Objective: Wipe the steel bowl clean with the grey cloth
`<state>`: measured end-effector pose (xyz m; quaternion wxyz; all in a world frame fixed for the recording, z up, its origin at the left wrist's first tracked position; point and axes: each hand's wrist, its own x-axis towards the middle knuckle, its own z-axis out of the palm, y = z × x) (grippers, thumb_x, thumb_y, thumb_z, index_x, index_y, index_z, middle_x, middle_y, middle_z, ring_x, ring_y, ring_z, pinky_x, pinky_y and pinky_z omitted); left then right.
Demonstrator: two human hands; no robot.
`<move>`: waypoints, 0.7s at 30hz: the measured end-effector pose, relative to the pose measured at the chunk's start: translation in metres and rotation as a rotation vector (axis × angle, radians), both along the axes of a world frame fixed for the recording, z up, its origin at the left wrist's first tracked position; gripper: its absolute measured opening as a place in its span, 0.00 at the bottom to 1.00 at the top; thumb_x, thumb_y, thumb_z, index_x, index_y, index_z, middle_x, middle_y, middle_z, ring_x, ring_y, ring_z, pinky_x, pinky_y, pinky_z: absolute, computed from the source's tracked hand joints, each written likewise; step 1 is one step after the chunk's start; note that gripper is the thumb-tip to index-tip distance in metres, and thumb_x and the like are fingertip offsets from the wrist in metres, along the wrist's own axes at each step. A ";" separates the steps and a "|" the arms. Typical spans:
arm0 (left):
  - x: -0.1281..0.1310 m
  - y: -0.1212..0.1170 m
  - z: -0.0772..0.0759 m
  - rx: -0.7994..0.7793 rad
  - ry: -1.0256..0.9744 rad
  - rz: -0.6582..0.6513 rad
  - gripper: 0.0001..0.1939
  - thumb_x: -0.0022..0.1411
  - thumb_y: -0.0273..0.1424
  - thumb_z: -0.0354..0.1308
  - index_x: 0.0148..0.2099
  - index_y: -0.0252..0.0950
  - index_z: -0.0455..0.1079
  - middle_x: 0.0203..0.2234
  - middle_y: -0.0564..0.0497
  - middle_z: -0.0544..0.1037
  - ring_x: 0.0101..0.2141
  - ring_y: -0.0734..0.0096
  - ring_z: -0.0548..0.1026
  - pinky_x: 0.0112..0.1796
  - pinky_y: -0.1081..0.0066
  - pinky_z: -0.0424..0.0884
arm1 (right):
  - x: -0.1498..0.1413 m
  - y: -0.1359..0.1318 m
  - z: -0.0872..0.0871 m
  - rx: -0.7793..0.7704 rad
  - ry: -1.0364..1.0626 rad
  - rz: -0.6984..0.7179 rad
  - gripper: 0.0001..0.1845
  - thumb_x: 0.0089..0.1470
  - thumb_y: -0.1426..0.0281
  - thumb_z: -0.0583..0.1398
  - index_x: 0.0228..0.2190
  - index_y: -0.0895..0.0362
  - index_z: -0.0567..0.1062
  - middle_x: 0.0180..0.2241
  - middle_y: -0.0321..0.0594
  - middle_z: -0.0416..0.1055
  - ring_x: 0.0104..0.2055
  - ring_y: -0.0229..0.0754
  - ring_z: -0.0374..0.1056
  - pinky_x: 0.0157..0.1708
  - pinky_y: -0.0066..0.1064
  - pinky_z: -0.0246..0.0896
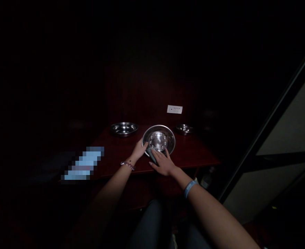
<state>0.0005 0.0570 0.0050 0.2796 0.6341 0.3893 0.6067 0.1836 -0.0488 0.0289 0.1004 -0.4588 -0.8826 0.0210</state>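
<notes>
A round steel plate (pixel 165 133) is tilted up on the dark red table (pixel 193 154), its shiny face turned toward me. My left hand (pixel 139 150) grips the plate's left rim. My right hand (pixel 163 162) lies against the lower part of the plate with fingers stretched out, pressing a dark grey cloth (pixel 151 155) to it. A bracelet is on my left wrist and a blue band on my right.
A steel bowl (pixel 123 128) sits at the back left of the table and a smaller steel bowl (pixel 184 129) at the back right. A white switch panel (pixel 174 109) is on the wall behind. The room is very dark. A pale panel (pixel 292 138) rises at right.
</notes>
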 end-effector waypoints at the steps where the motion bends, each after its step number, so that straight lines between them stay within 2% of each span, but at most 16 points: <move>1: 0.000 0.000 0.000 0.002 -0.003 -0.003 0.25 0.55 0.33 0.57 0.55 0.29 0.71 0.52 0.36 0.78 0.55 0.51 0.74 0.60 0.50 0.64 | 0.000 0.000 0.001 -0.006 -0.001 0.001 0.39 0.68 0.52 0.45 0.71 0.56 0.41 0.71 0.47 0.47 0.73 0.48 0.43 0.69 0.52 0.16; 6: -0.001 -0.001 0.001 -0.015 -0.005 -0.005 0.25 0.55 0.34 0.58 0.54 0.30 0.71 0.51 0.37 0.79 0.54 0.51 0.75 0.60 0.51 0.65 | 0.005 0.000 0.006 -0.056 0.005 -0.008 0.38 0.68 0.51 0.42 0.71 0.54 0.41 0.70 0.44 0.49 0.73 0.47 0.42 0.69 0.52 0.13; 10: -0.001 0.000 0.000 0.001 -0.002 -0.017 0.26 0.56 0.36 0.58 0.55 0.29 0.71 0.53 0.37 0.77 0.55 0.50 0.74 0.60 0.50 0.64 | 0.012 0.002 0.007 -0.044 -0.010 -0.032 0.36 0.68 0.51 0.42 0.70 0.52 0.45 0.70 0.43 0.52 0.72 0.47 0.45 0.69 0.52 0.13; 15: -0.001 0.000 0.000 -0.001 0.021 0.002 0.26 0.56 0.36 0.58 0.56 0.29 0.70 0.54 0.37 0.77 0.55 0.50 0.73 0.60 0.50 0.64 | 0.019 0.002 0.007 0.092 -0.112 -0.113 0.35 0.68 0.52 0.44 0.68 0.56 0.55 0.67 0.47 0.57 0.71 0.50 0.49 0.69 0.52 0.13; 21: -0.001 -0.002 0.001 0.006 0.057 0.002 0.27 0.57 0.36 0.57 0.57 0.28 0.69 0.53 0.36 0.77 0.54 0.50 0.74 0.60 0.50 0.64 | 0.019 0.001 0.009 0.293 -0.174 -0.303 0.32 0.67 0.58 0.48 0.65 0.62 0.63 0.65 0.53 0.61 0.70 0.53 0.50 0.70 0.45 0.11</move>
